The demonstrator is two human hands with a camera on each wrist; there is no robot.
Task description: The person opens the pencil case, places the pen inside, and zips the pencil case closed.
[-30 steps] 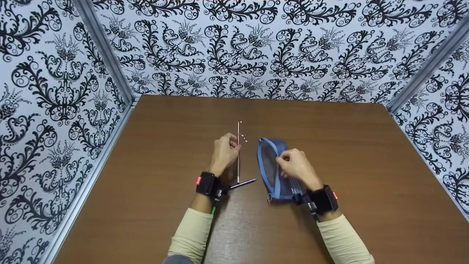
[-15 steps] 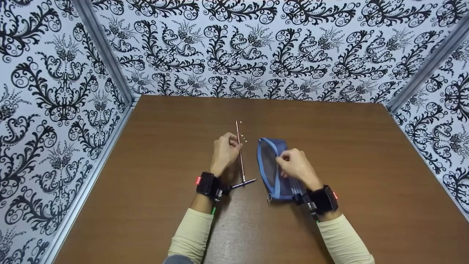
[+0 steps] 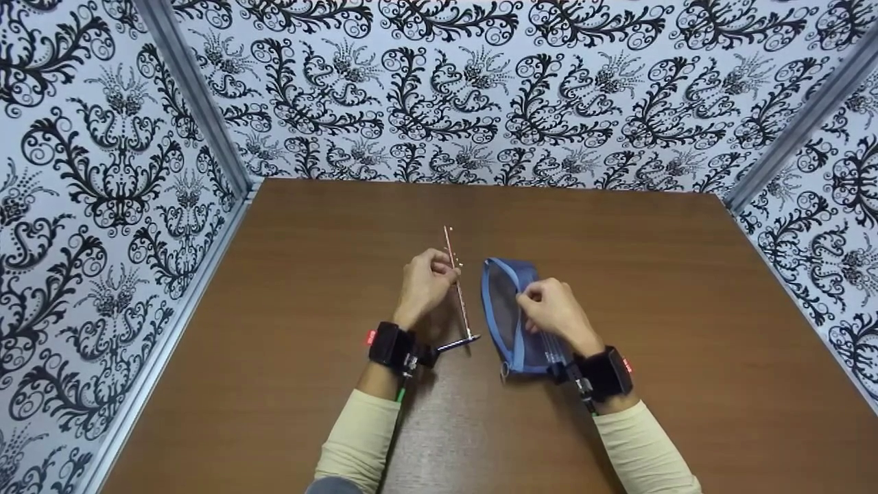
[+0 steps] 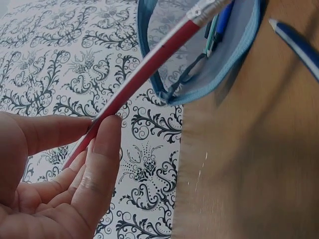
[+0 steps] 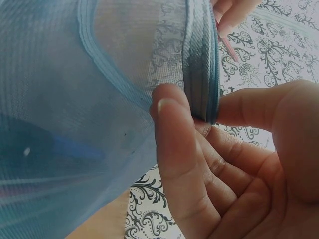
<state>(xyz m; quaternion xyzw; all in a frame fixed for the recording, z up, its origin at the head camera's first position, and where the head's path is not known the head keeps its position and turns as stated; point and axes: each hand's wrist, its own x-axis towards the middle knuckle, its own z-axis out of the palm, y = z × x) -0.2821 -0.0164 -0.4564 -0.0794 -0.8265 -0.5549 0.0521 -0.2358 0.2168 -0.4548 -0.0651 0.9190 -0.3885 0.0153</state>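
Observation:
In the head view, my left hand pinches a red pencil around its middle, between thumb and fingertips. The left wrist view shows the pencil's metal ferrule end pointing up towards the pouch's open mouth. My right hand grips the zippered edge of a blue mesh pencil case, thumb on one side and fingers on the other, with the mouth held apart. Several pens lie inside it. Between hand and case, a dark blue striped pencil lies on the table, partly behind the left wrist camera.
The brown wooden table is enclosed by patterned walls at the back and both sides. Small shiny specks lie beyond the left hand. A zipper pull hangs at the case's near corner.
The red pencil's near end has swung right, towards the case, and now overlaps the striped pencil's tip. My left hand has shifted slightly right. The right hand and case have stayed put.

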